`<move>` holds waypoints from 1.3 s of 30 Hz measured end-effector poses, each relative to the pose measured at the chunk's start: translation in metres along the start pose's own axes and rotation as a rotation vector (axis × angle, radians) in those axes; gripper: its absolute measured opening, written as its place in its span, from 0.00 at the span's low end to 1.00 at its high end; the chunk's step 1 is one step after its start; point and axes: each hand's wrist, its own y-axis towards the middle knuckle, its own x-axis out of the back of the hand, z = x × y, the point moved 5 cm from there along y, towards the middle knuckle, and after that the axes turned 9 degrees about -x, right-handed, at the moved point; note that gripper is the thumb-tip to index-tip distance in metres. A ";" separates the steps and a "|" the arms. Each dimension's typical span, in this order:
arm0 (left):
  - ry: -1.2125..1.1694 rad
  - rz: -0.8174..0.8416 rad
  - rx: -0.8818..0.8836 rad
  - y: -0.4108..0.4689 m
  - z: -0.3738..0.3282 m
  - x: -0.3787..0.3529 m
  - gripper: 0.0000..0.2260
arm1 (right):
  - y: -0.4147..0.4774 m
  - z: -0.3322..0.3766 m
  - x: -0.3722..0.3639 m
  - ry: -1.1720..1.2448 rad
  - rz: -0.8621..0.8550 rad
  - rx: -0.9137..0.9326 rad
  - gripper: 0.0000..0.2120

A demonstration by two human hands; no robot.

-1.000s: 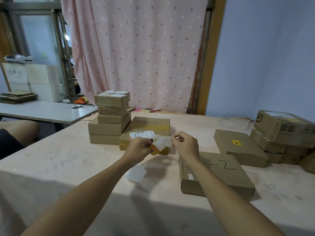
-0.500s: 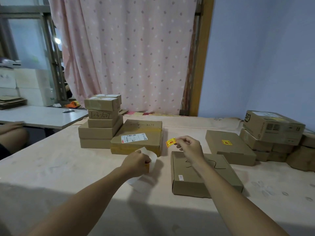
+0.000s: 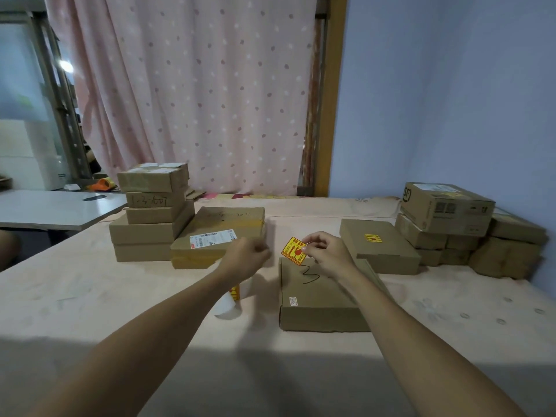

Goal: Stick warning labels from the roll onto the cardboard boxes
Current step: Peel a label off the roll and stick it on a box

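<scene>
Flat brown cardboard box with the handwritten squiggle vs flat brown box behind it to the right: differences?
The near flat brown cardboard box with the black handwritten mark has no yellow label on its lid; the far flat brown cardboard box already has one stuck on top. The right hand holds a yellow-and-red warning label over the near box; nothing hovers over the far one. Both are flat, closed and lie on the table.

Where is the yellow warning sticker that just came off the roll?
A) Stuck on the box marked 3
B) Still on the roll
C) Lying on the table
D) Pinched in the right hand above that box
D: the right hand pinches the yellow sticker by its edge, over the far end of the box marked 3.
</scene>
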 end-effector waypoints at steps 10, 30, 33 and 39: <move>-0.217 0.058 -0.063 0.015 -0.046 -0.067 0.07 | -0.017 -0.016 0.054 -0.137 0.025 -0.036 0.04; 0.123 0.297 -0.373 0.009 -0.086 -0.118 0.13 | -0.025 -0.055 0.084 -0.662 -0.006 0.035 0.04; 0.126 0.286 -0.373 0.008 -0.087 -0.118 0.13 | -0.027 -0.055 0.084 -0.733 -0.007 0.047 0.06; 0.160 0.286 -0.376 0.005 -0.084 -0.114 0.15 | -0.037 -0.058 0.094 -0.764 -0.024 0.045 0.09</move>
